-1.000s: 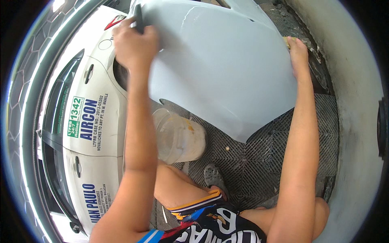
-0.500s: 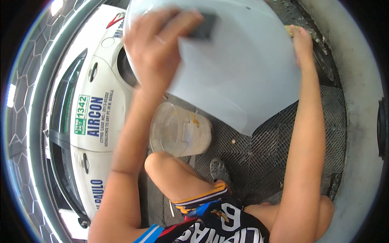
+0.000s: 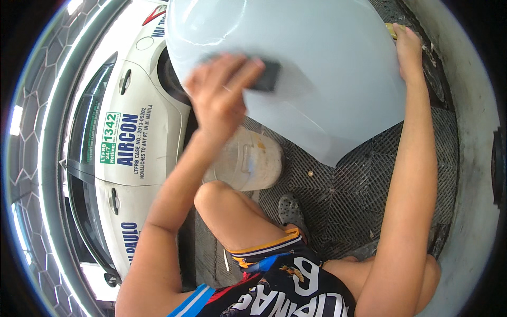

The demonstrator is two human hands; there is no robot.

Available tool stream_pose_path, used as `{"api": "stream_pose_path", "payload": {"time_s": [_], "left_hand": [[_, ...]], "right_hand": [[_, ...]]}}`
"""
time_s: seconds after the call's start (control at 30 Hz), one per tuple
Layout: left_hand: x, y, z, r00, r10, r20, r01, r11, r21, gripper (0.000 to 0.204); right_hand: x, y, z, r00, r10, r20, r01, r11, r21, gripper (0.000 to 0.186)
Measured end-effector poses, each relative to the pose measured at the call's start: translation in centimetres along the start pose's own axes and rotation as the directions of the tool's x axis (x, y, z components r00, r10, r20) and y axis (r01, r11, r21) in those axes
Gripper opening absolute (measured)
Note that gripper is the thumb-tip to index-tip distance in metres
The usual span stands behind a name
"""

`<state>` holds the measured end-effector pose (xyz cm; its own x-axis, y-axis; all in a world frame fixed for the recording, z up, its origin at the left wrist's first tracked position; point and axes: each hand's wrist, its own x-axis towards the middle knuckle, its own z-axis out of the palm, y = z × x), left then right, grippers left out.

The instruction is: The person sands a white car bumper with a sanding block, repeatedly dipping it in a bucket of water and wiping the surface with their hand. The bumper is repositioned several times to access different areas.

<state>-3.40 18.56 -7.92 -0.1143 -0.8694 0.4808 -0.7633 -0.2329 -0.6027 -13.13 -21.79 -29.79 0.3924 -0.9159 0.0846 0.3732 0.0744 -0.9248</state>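
Observation:
A large, smooth, light grey-blue car body panel (image 3: 327, 68) spreads out in front of me, its lower tip pointing toward me. My left hand (image 3: 222, 92), slightly blurred, is closed over a dark rectangular block (image 3: 269, 76) lying against the panel's left part. Out at the panel's right edge, my right hand (image 3: 410, 50) has its fingers closed at a small yellow piece (image 3: 391, 30); whether it is a sponge I cannot tell. Part of that hand's grip is hidden.
A translucent plastic bucket (image 3: 259, 161) stands below the panel, partly behind my left forearm. To the left is a white car (image 3: 145, 87). Ribbed dark matting (image 3: 364, 185) covers the floor, and a pale curved wall (image 3: 472, 121) rises at the right.
My left hand and the dark block have slid toward me across the panel. My right hand stays at the panel's right edge. The whole view has shifted a little.

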Motion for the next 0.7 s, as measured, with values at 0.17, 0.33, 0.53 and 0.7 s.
{"api": "stream_pose_path", "payload": {"time_s": [0.17,0.33,0.53,0.7], "left_hand": [[9.8,-8.7,-1.3,0.924,-0.077,-0.374,0.116,0.990,0.083,0.039],[7.9,-1.6,2.0,0.928,0.030,-0.372,-0.021,0.999,0.028,0.050],[-4.3,8.6,3.7,0.997,0.067,0.048,-0.065,0.997,-0.047,0.047],[3.5,4.3,1.4,0.960,0.077,-0.268,-0.085,0.996,-0.017,0.057]], "right_hand": [[0.7,0.6,-0.3,1.000,-0.002,0.015,0.003,0.996,-0.085,0.033],[1.2,1.0,-0.5,0.999,0.004,0.033,-0.002,0.999,-0.041,0.034],[1.1,1.1,-0.5,0.999,-0.040,0.015,0.040,0.998,-0.046,0.034],[0.5,0.4,-0.2,0.997,-0.019,0.080,0.023,0.998,-0.050,0.038]]}}
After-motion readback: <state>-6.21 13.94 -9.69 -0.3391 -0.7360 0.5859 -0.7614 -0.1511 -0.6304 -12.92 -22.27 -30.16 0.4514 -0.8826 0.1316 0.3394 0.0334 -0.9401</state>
